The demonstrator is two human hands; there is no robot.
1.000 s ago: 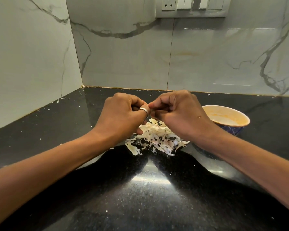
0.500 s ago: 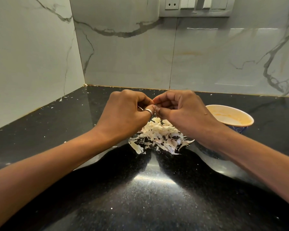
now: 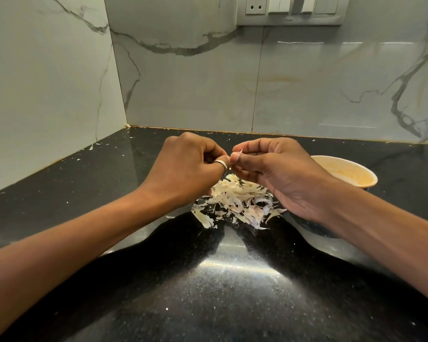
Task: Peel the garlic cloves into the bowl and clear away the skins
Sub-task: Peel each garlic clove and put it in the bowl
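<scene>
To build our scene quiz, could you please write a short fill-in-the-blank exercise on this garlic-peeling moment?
1. The left hand wears a ____.
2. The skins lie heaped on the ____ countertop.
3. The bowl stands to the ____ of the skins.
Missing words: ring; black; right.

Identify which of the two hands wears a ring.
The left hand: a silver ring circles one of its fingers, next to the garlic clove that both hands pinch. The right hand shows no ring.
</scene>
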